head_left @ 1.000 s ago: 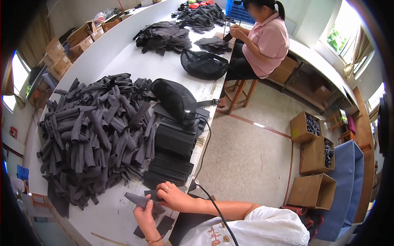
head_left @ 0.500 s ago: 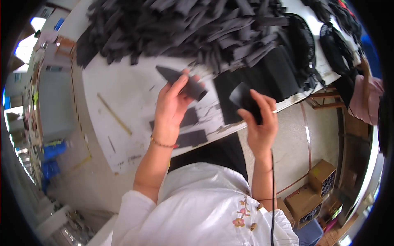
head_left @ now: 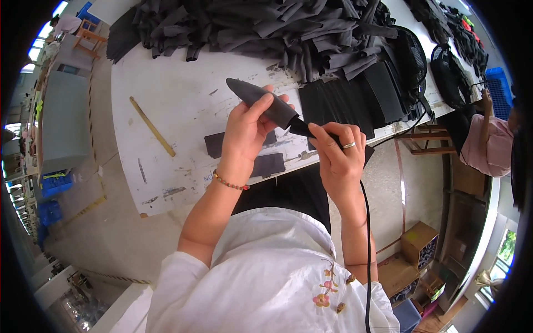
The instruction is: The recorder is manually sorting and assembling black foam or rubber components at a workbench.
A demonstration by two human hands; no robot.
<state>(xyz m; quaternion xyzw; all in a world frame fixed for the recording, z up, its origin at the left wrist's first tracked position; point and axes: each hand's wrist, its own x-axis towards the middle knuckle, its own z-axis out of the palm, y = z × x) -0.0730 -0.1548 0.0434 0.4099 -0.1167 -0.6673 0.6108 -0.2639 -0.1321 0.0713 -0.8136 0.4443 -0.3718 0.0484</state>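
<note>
My left hand (head_left: 243, 133) is closed around a dark grey fabric sleeve (head_left: 261, 102), tapered to a point at its far left end. Its open end faces my right hand (head_left: 341, 161), which grips a thin, black flexible sheet (head_left: 300, 128). The sheet is curled narrow, and its tip is at the sleeve's mouth, seemingly just inside; the exact depth is hidden. Part of the sheet shows as a dark corner past my right fingers. Below my left hand, flat dark grey pieces (head_left: 268, 165) lie on the white table (head_left: 183, 100).
A big heap of dark grey fabric pieces (head_left: 266, 33) covers the table's far side. Black sheets (head_left: 383, 91) are stacked at the right, beside a black mesh-caged object (head_left: 412, 58). A yellowish strip (head_left: 152, 127) lies at left. A person in pink (head_left: 488, 145) is at the far right.
My hands have come together. The black sheet, held broad and apart before, is now curled narrow with its tip at the sleeve's open end.
</note>
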